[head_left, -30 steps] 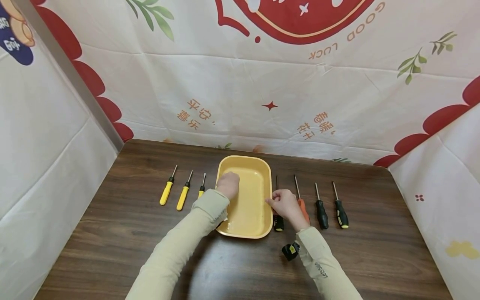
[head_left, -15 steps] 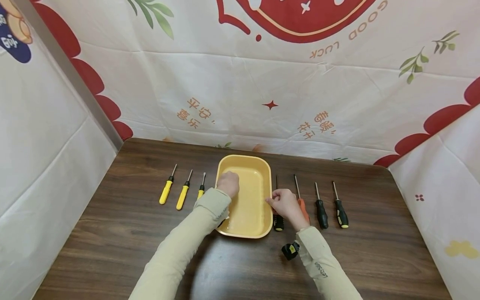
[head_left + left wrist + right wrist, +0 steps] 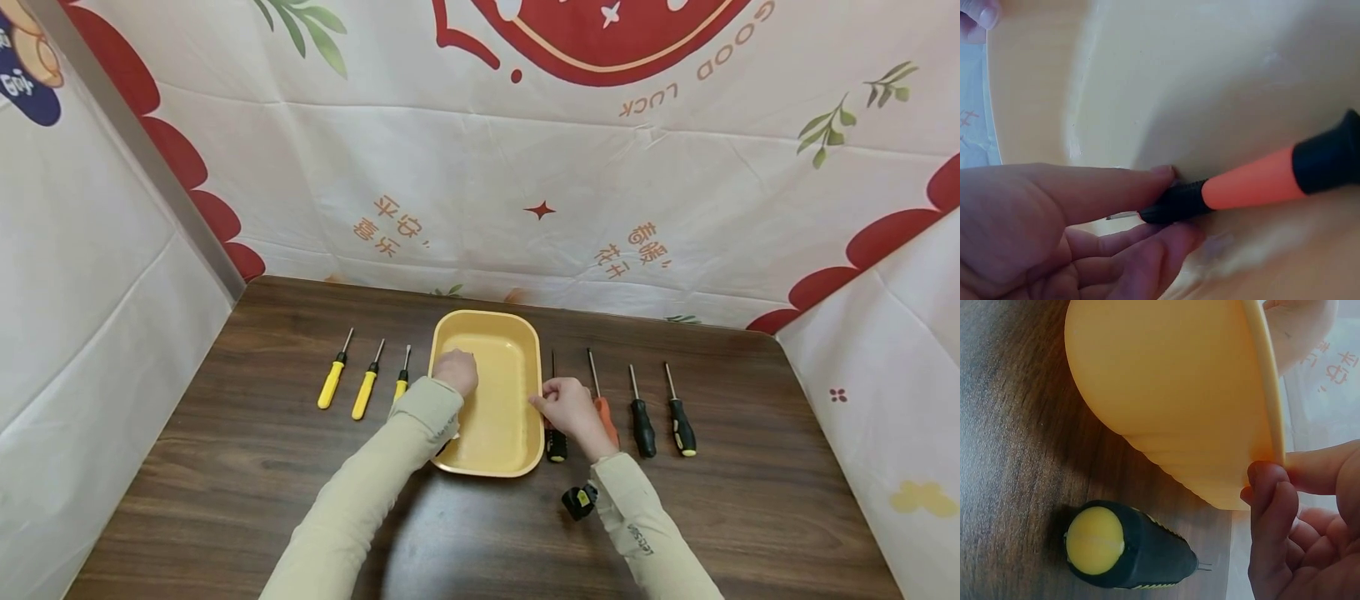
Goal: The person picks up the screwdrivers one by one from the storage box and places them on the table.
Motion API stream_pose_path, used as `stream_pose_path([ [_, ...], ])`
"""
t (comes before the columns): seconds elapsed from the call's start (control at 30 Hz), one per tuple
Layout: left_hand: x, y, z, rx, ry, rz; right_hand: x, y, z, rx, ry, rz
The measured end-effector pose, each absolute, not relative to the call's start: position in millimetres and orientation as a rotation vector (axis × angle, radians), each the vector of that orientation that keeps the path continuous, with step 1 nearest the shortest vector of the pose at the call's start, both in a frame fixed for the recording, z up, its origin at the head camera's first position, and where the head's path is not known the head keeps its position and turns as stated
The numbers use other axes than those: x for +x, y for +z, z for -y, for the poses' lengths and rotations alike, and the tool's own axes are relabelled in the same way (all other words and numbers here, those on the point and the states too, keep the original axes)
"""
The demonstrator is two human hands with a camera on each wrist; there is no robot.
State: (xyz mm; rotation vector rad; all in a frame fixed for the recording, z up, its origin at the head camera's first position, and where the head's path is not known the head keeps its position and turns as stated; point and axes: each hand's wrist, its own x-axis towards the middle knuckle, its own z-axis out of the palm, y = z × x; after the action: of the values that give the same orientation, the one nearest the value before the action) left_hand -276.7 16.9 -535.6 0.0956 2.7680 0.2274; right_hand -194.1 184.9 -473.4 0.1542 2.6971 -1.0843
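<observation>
A yellow rectangular tray (image 3: pixel 498 400) stands on the table between my hands. My left hand (image 3: pixel 456 372) is over its left side. In the left wrist view, thumb and fingers pinch a screwdriver (image 3: pixel 1250 178) by the black collar of its orange-and-black handle, and a bit of metal shaft shows between them. The head view mostly hides this screwdriver behind my hand and sleeve. My right hand (image 3: pixel 570 407) pinches the tray's right rim, thumb on one side and fingers on the other, as the right wrist view shows. Beneath it lies a black-and-yellow-handled screwdriver (image 3: pixel 1141 547), outside the tray.
Left of the tray lie yellow-handled screwdrivers (image 3: pixel 365 395), one partly behind my sleeve. To the right are an orange-handled screwdriver (image 3: pixel 606 417), a black one (image 3: pixel 642 429) and a black-and-yellow one (image 3: pixel 683 428). A black tape measure (image 3: pixel 578 502) sits near my right cuff.
My left hand has shifted very slightly down toward me in the tray. My right hand keeps its pinch on the rim, and the tools outside the tray lie as before.
</observation>
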Motion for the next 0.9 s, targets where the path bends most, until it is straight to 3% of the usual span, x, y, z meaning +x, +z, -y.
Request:
stream_pose_path([
  [0.13,-257,-483,-17,-0.009,0.275,-2.651,-194,-474,-185,0.153,-1.09,-2.696],
  [0.23,-248,-467,-14,0.025,0.29,-2.677,-194,-474,-185,0.145,-1.093,-2.699],
  [0.53,-247,-463,-10,0.226,0.257,-2.716,-193,-473,-186,0.164,-1.121,-2.684],
  [0.9,-254,-451,1,0.251,0.324,-2.702,-193,-473,-185,0.163,-1.105,-2.699],
])
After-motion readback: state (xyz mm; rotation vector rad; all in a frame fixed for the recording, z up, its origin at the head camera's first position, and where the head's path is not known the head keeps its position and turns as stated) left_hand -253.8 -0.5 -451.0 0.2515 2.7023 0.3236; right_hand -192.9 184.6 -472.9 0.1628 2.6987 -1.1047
